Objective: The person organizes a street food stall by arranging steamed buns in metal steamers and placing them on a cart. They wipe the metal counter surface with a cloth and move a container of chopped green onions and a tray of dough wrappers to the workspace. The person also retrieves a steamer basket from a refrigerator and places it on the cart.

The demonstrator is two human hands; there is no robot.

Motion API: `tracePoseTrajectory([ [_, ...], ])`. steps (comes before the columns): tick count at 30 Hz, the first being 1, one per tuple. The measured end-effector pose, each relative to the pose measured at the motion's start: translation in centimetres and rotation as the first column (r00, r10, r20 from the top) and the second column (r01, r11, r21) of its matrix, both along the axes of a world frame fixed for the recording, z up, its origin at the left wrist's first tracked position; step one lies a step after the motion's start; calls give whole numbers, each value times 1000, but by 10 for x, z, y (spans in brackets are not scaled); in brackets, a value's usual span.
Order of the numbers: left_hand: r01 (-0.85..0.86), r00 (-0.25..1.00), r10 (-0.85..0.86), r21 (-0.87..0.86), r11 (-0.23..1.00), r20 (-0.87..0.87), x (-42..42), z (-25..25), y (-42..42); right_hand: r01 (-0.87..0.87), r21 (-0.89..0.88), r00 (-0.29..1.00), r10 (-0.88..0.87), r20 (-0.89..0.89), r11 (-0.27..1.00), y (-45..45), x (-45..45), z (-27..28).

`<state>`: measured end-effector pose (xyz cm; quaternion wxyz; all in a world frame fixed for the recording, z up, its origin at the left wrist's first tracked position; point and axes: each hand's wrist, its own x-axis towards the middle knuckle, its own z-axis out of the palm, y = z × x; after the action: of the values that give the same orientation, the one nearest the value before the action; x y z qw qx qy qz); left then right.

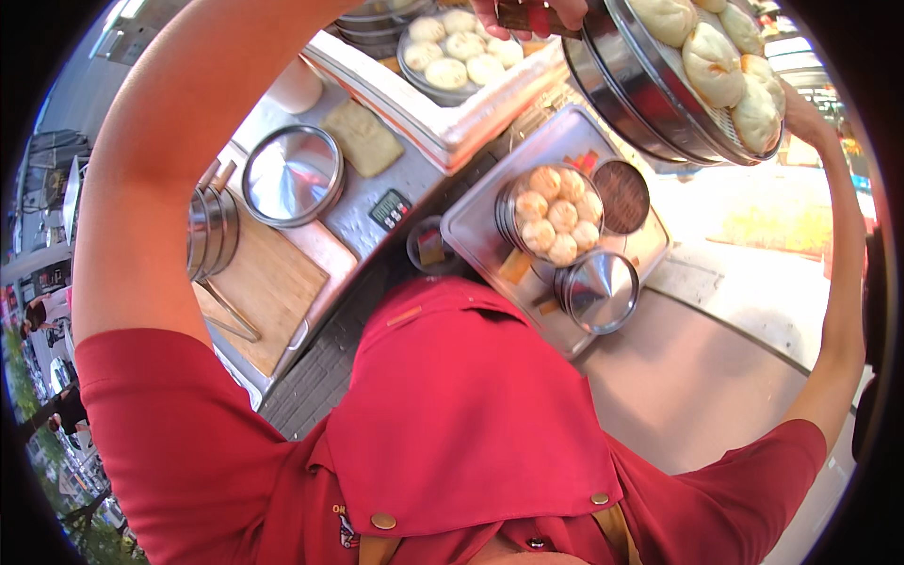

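A stack of metal steamer trays (621, 85) is held up at the top right, tilted, with large pale stuffed buns (713, 63) on the mesh of its uppermost tray. My left hand (526, 15), cut by the top edge of the view, grips the wooden handle (540, 19) on the stack's left side. On the far side, my right hand (801, 116) is against the stack, its fingers mostly hidden behind the rim. Below the stack, a metal tray (470, 226) carries a small steamer of round buns (563, 215), a conical metal lid (604, 289) and a dark round container (621, 196).
A white-walled box (452, 134) holds another steamer of buns (466, 46). On the left counter are a conical lid (291, 176), a folded cloth (361, 138), a digital timer (390, 210), stacked steamer rings (212, 233) and tongs (229, 311) on a wooden board (282, 296).
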<state>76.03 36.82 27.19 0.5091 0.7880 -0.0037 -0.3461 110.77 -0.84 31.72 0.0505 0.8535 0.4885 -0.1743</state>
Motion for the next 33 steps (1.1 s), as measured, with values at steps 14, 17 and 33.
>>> tracePoseTrajectory([
  [14, -173, 969, 188, 105, 979, -158, -52, -70, 194, -61, 104, 922, 96, -374, 993, 269, -72, -111],
  [17, -205, 959, 215, 73, 976, -186, -50, -111, 210, -122, 52, 933, 132, -334, 991, 282, -69, -141],
  [33, -250, 964, 265, 248, 936, -28, -58, -154, 204, -240, -270, 960, 187, -208, 932, 327, -71, -170],
])
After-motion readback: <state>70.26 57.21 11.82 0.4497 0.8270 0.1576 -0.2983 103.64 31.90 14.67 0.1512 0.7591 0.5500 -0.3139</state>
